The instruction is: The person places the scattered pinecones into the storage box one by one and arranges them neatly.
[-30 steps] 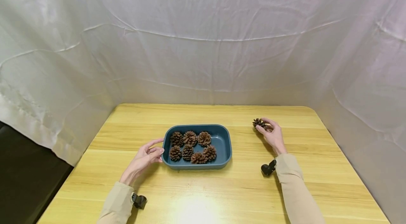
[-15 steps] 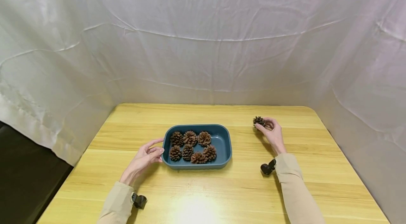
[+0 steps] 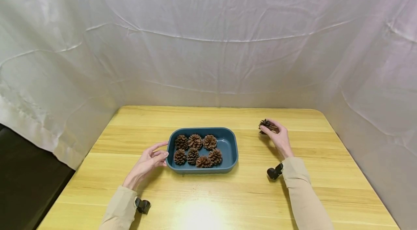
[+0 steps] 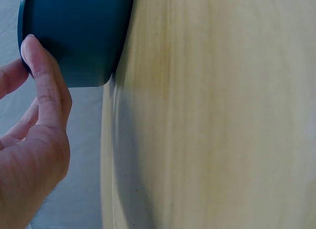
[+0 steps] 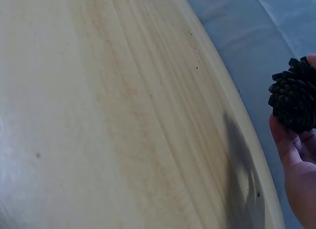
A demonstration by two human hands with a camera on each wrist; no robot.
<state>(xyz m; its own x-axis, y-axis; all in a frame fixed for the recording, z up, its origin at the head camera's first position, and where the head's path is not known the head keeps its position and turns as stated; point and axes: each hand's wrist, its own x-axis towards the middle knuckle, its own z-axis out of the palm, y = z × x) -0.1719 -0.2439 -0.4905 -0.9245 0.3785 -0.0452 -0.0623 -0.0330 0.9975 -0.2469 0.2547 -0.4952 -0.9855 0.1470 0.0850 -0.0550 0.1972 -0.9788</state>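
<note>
A dark brown pine cone (image 3: 265, 126) is held up in my right hand (image 3: 278, 137), between the thumb and the fingers, over the right side of the table. The right wrist view shows the cone (image 5: 295, 95) close up, its scales spread, with most of the hand (image 5: 301, 189) cut off by the frame. My left hand (image 3: 148, 165) holds the left end of a blue rectangular tub (image 3: 230, 165), thumb at the rim. In the left wrist view the thumb (image 4: 42, 76) lies against the tub's wall (image 4: 84, 46). Several brown pine cones (image 3: 195, 141) sit inside the tub, toward its left.
The light wooden table (image 3: 202, 190) has rounded back corners. A pale cloth curtain (image 3: 221, 60) hangs behind it and along the sides. Something dark (image 3: 26, 179) lies at the left, beyond the table edge.
The pine cone in my right hand has turned between the fingers, and that hand has shifted slightly to the left. My left hand and the tub stay in place.
</note>
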